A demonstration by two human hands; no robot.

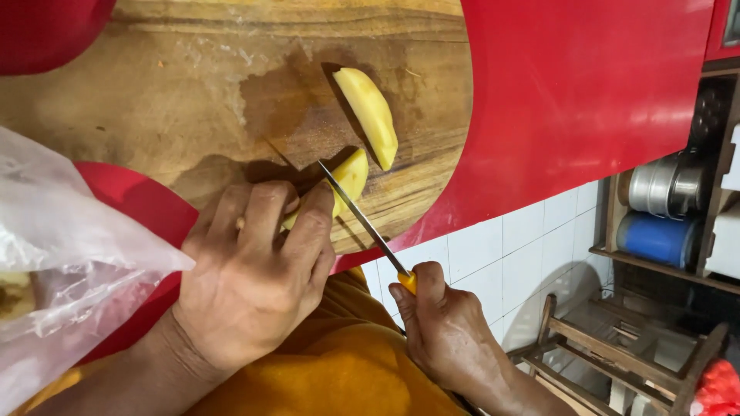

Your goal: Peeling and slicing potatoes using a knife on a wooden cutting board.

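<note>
Potato piece (348, 179) sits near the wooden cutting board's (154, 92) 5 o'clock edge, left hand (258, 273) pressing it with curled fingers. Right hand (443, 327) is wrapped tight round the knife (362, 219), blade on it. Another potato wedge (371, 114) lies at 12 o'clock.

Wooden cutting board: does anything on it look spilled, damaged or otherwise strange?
Yes. A dark wet stain spreads over the wooden cutting board around the loose potato wedge. The board also overhangs the red counter's edge, just where the knife cuts.
</note>
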